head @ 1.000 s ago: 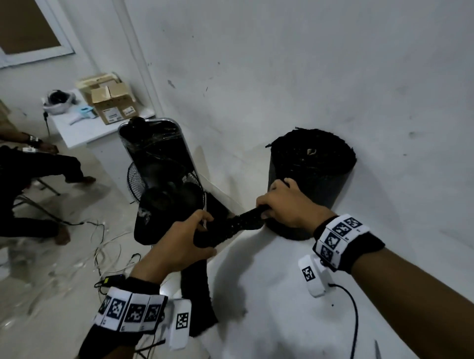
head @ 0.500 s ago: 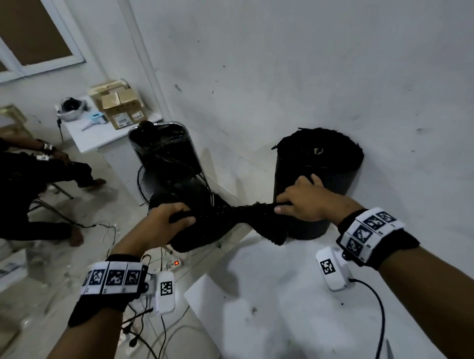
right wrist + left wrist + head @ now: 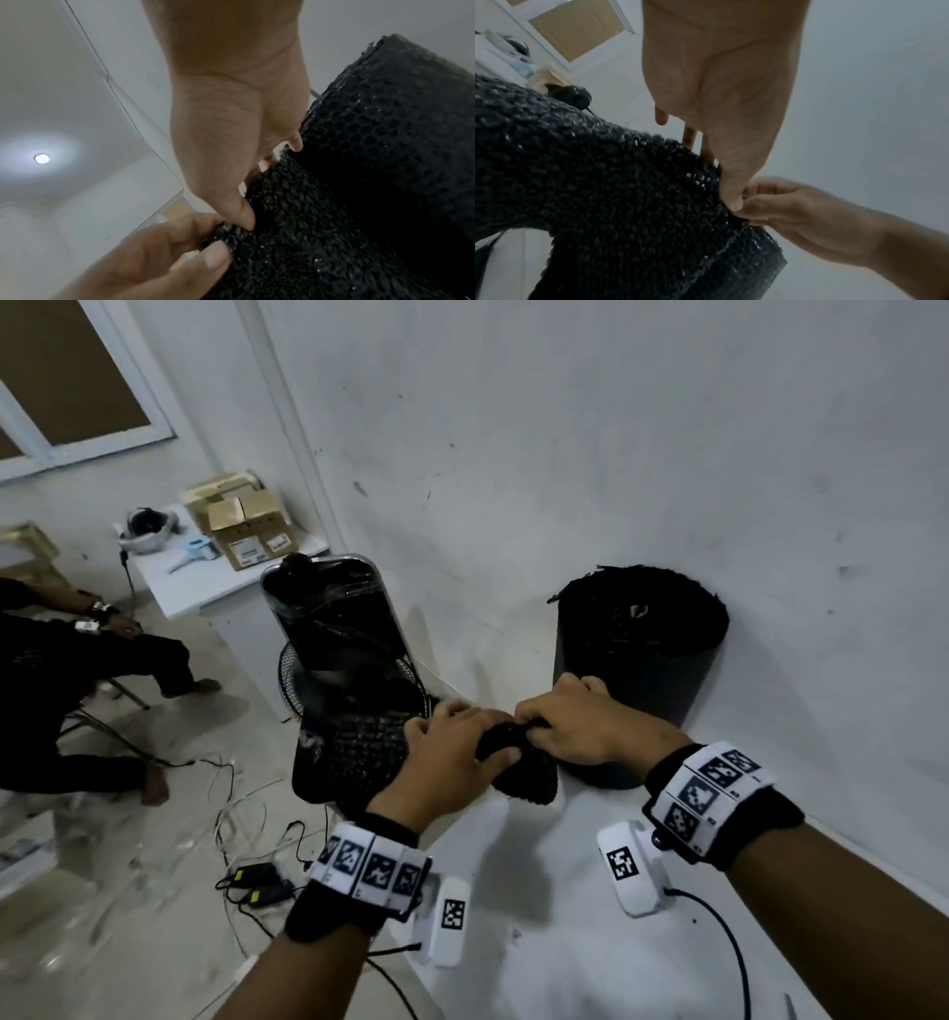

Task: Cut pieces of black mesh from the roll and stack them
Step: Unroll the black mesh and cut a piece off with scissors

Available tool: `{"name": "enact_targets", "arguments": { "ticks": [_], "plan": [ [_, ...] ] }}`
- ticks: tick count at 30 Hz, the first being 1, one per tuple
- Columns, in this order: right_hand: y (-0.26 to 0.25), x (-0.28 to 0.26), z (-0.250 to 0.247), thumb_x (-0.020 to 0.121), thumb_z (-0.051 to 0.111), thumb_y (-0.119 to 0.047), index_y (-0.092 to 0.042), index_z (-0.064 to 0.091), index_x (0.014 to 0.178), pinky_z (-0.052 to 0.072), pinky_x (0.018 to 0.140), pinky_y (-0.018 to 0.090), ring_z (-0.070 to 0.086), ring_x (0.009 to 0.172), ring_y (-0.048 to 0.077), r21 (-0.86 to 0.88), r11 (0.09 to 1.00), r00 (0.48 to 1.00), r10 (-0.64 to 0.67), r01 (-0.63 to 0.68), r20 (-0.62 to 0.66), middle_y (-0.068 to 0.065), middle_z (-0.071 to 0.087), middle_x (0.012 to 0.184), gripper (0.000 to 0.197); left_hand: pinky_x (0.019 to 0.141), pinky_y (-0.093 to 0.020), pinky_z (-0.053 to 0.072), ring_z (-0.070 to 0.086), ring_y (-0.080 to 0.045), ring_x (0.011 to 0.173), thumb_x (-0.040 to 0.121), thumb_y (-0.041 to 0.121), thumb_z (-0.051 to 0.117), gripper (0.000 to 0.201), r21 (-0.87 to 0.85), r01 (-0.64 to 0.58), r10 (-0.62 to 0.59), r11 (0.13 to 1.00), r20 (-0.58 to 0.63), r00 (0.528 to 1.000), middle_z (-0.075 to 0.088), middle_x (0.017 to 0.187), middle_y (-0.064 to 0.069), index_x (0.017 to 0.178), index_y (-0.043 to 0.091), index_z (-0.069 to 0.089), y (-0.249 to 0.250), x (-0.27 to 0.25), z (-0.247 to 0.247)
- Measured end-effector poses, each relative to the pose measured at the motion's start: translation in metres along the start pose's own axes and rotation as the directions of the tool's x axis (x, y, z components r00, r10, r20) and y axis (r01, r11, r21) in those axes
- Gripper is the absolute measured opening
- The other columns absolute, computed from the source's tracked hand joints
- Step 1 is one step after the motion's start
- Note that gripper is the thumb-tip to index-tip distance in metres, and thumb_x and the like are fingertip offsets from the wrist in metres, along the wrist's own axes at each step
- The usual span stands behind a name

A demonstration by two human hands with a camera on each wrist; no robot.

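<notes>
We see our left hand reaching down, its thumb pressed on the top edge of the black mesh. Just beside that thumb, our right hand pinches the same edge with curled fingers. The bubbly, glinting mesh hangs below both hands, folded under the right one.

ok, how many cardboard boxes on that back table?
2, side by side on the white table: front cardboard box with labels, rear cardboard box behind it. More may be hidden.
</notes>
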State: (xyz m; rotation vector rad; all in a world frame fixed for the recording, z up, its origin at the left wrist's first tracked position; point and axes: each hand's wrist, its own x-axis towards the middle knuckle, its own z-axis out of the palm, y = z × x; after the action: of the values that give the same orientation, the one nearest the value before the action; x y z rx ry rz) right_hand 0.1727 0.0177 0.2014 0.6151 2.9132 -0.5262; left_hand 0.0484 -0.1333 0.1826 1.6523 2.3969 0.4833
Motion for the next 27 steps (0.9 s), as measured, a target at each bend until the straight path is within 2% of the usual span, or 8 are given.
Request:
{"name": "enact_targets", "arguments": {
  "ticks": [2,4,8,12,16,19,24,27],
  "plan": [
    [0.000,-0.001,0.002,0.095,0.049,-0.034,-0.039,0.060,0.116,0.017,0.109,0.046,0.031,0.120,0.021,-0.011,1.000,0.997,-0.017,0.017,-0.076,-0.007,0.054,0.107,0.025,0.088,-0.037,0.025,0.050,-0.015,0.116,0.099,0.044,0.054,0.008,-0.076,0.013,-0.016,0.997,-0.049,0.999,0.063,0.101,0.016,0.102,0.038,0.058,0.002,0.005,0.004],
    [0.006,-0.005,0.013,0.093,0.054,-0.034,-0.039,0.059,0.119,0.021,0.108,0.041,0.031,0.121,0.020,0.053,0.998,0.959,-0.011,0.027,-0.283,-0.010,0.050,0.122,0.028,0.088,-0.039,0.036,0.059,-0.015,0.094,0.100,0.040,0.053,0.010,-0.146,0.043,-0.050,0.988,-0.049,0.998,0.059,0.082,0.014,0.091,0.037,0.052,-0.006,0.006,0.005],
    [0.018,-0.011,0.065,0.086,0.058,-0.020,-0.025,0.063,0.107,0.039,0.089,0.032,0.048,0.101,0.019,0.369,0.928,0.727,0.218,0.052,-0.650,-0.004,0.058,0.110,0.022,0.079,-0.040,0.047,0.056,-0.010,0.073,0.101,0.040,0.051,0.018,-0.383,0.094,-0.090,0.919,0.028,0.996,0.058,0.073,0.013,0.086,0.030,0.051,-0.025,0.002,0.008],
    [0.020,-0.011,0.145,0.087,0.061,-0.007,-0.025,0.060,0.099,0.047,0.070,0.030,0.060,0.076,0.019,0.827,0.522,0.842,0.527,-0.210,-0.118,0.004,0.065,0.089,0.021,0.061,-0.019,0.039,0.044,-0.002,0.063,0.104,0.029,0.050,0.024,-0.601,0.139,-0.153,0.787,0.028,0.988,0.047,0.067,0.017,0.086,0.013,0.050,-0.025,-0.002,0.011],
    [0.011,-0.005,0.193,0.094,0.062,-0.016,-0.022,0.054,0.122,0.046,0.072,0.032,0.058,0.088,0.021,0.904,-0.067,0.820,0.396,-0.423,0.413,0.008,0.063,0.105,0.030,0.065,-0.021,0.041,0.052,0.001,0.065,0.105,0.029,0.049,0.024,-0.753,0.253,-0.270,0.608,0.103,0.957,0.054,0.064,0.020,0.083,0.020,0.053,-0.023,-0.006,0.018],
    [-0.006,0.016,0.209,0.097,0.056,-0.031,-0.022,0.060,0.106,0.046,0.088,0.041,0.055,0.104,0.025,0.830,-0.359,0.812,0.252,-0.428,0.527,0.007,0.062,0.122,0.014,0.070,-0.026,0.047,0.058,-0.008,0.075,0.104,0.027,0.051,0.023,-0.825,0.310,-0.328,0.473,0.162,0.931,0.061,0.076,0.006,0.084,0.016,0.055,-0.025,-0.009,0.024],
    [-0.034,0.060,0.223,0.092,0.060,-0.042,-0.022,0.066,0.094,0.048,0.087,0.039,0.063,0.098,0.023,0.681,-0.663,0.882,0.067,-0.311,0.467,0.000,0.068,0.096,0.021,0.083,-0.041,0.050,0.060,-0.024,0.088,0.104,0.024,0.052,0.018,-0.887,0.358,-0.406,0.292,0.224,0.886,0.062,0.094,-0.013,0.089,0.014,0.057,-0.042,-0.007,0.026],
    [-0.051,0.071,0.224,0.067,0.082,-0.035,-0.007,0.069,0.118,0.045,0.104,0.045,0.061,0.115,0.032,0.597,-0.774,0.917,0.055,-0.210,0.394,0.015,0.067,0.119,0.059,0.081,-0.036,0.051,0.062,-0.021,0.090,0.103,0.026,0.053,0.020,-0.891,0.348,-0.437,0.291,0.199,0.877,0.065,0.093,-0.008,0.086,0.017,0.059,-0.060,-0.005,0.028]
  ]
}}
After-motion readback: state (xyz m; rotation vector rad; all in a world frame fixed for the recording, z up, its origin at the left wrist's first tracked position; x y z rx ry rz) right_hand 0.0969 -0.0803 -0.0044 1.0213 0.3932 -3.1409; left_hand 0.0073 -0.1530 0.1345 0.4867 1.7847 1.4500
